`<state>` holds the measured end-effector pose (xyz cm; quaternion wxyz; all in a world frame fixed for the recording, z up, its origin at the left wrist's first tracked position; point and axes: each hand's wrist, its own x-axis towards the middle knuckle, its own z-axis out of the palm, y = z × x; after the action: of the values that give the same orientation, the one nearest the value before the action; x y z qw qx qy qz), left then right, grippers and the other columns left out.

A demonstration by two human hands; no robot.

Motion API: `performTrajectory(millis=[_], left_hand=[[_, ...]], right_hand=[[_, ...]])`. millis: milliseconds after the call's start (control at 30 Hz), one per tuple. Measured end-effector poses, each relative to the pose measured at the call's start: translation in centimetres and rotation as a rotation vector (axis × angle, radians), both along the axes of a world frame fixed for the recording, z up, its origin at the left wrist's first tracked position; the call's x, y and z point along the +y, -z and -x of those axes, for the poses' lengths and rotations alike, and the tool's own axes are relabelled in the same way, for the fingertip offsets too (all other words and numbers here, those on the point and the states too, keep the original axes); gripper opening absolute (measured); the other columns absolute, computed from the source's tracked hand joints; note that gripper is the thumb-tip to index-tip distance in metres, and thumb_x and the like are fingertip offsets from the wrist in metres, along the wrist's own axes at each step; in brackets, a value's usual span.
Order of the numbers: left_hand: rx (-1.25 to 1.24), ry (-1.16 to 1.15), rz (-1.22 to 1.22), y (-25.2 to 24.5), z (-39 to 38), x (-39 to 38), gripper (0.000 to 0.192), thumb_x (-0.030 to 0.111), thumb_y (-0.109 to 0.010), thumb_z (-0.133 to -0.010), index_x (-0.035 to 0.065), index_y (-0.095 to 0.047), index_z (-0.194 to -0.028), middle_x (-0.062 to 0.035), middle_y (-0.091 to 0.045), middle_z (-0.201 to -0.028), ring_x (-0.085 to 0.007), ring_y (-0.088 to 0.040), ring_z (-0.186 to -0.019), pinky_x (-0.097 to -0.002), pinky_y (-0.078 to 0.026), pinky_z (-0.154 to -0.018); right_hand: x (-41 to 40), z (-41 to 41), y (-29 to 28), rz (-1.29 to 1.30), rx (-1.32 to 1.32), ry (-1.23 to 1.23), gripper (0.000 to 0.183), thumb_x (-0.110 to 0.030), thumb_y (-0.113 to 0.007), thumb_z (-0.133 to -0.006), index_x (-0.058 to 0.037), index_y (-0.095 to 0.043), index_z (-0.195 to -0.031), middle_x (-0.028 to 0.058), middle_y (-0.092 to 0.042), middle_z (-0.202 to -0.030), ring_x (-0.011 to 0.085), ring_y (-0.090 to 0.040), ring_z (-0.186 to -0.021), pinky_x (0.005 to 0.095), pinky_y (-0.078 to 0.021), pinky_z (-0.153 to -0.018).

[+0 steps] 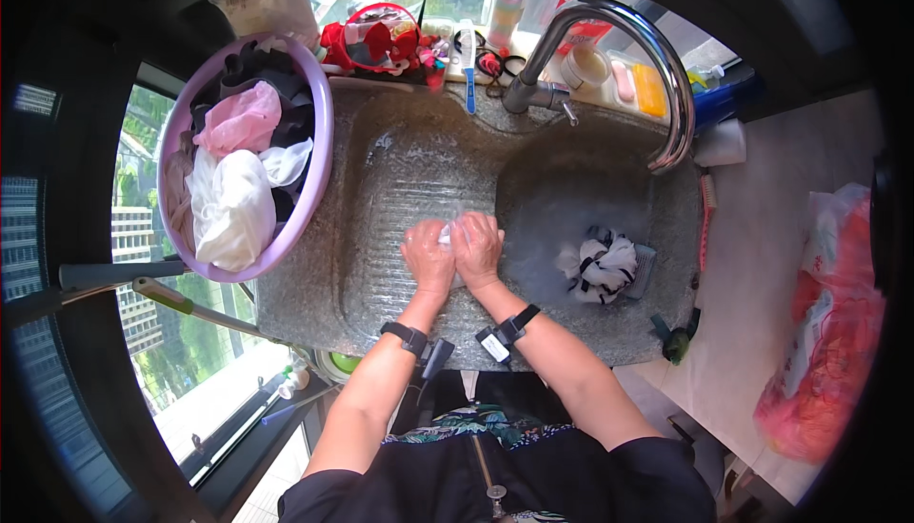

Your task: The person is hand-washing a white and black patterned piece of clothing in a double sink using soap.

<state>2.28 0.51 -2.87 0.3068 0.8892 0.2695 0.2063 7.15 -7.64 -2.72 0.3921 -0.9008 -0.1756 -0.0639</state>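
My left hand (430,255) and my right hand (477,248) press together over the ridged washboard (400,202) of a grey stone laundry sink (300,302). Both are closed on a small wet white cloth (445,234), mostly hidden by the fingers. In the basin (543,187) to the right, a bunched white cloth with dark trim (603,266) lies by a pale, flat, rectangular object (643,273) that I cannot identify. The chrome faucet (657,37) arches over that basin; no stream shows at its spout.
A lilac tub (325,145) of clothes stands at the left. Along the back ledge sit red bow hair accessories (385,41), a blue-handled comb (468,73), a yellow soap bar (648,89) and a tall lidded cup (508,5). Red plastic bags (821,359) lie on the right counter.
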Motion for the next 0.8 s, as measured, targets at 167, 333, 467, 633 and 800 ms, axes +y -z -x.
performTrajectory(millis=[167, 333, 467, 633, 800], left_hand=[[0.105, 0.07, -0.066, 0.5, -1.4, 1.1, 0.011, 0.025, -0.063, -0.078, 0.0134, -0.062, -0.079, -0.0055, -0.063, -0.085, -0.0307, -0.059, -0.09, -0.0461, -0.041, -0.076], [0.157, 0.159, -0.078, 0.9, -3.9, 2.7, 0.015, 0.029, -0.061, -0.078, 0.0138, -0.06, -0.075, -0.0063, -0.063, -0.084, -0.0315, -0.059, -0.085, -0.0467, -0.042, -0.073], [0.15, 0.226, 0.008, 0.7, -2.4, 3.1, 0.016, 0.022, -0.058, -0.081, 0.0105, -0.063, -0.09, -0.0096, -0.065, -0.095, -0.0332, -0.058, -0.093, -0.0481, -0.041, -0.079], [-0.168, 0.445, 0.14, -5.2, 4.7, -0.2, 0.023, 0.012, -0.053, -0.077, 0.006, -0.06, -0.098, -0.0123, -0.062, -0.105, -0.03, -0.055, -0.103, -0.0439, -0.035, -0.093], [-0.008, 0.471, 0.143, -0.6, 1.9, 1.2, 0.024, 0.017, -0.05, -0.079, 0.0047, -0.064, -0.094, -0.0136, -0.064, -0.101, -0.032, -0.058, -0.101, -0.0472, -0.041, -0.082]], right_hand=[[0.7, -2.1, 1.1, 0.119, 0.078, -0.049, 0.02, -0.028, -0.059, -0.087, -0.0105, -0.065, -0.08, 0.0065, -0.066, -0.086, 0.0285, -0.06, -0.086, 0.0443, -0.0408, -0.075], [1.1, -4.6, 1.8, 0.046, -0.009, -0.088, 0.021, -0.025, -0.056, -0.088, -0.0097, -0.063, -0.076, 0.0088, -0.064, -0.079, 0.0312, -0.061, -0.082, 0.0458, -0.0431, -0.073], [1.5, -4.4, 1.8, 0.045, 0.018, -0.106, 0.018, -0.021, -0.057, -0.089, -0.01, -0.063, -0.077, 0.0082, -0.064, -0.08, 0.0309, -0.06, -0.083, 0.0449, -0.0425, -0.073], [-4.6, 2.7, -4.9, -0.162, 0.019, -0.305, 0.015, -0.017, -0.061, -0.084, -0.0105, -0.059, -0.098, 0.0069, -0.061, -0.103, 0.0278, -0.054, -0.101, 0.0398, -0.0355, -0.085], [-3.2, -0.1, 0.6, -0.006, 0.117, -0.424, 0.012, -0.015, -0.054, -0.085, -0.0099, -0.06, -0.093, 0.0105, -0.062, -0.097, 0.0291, -0.056, -0.1, 0.0462, -0.0398, -0.084]])
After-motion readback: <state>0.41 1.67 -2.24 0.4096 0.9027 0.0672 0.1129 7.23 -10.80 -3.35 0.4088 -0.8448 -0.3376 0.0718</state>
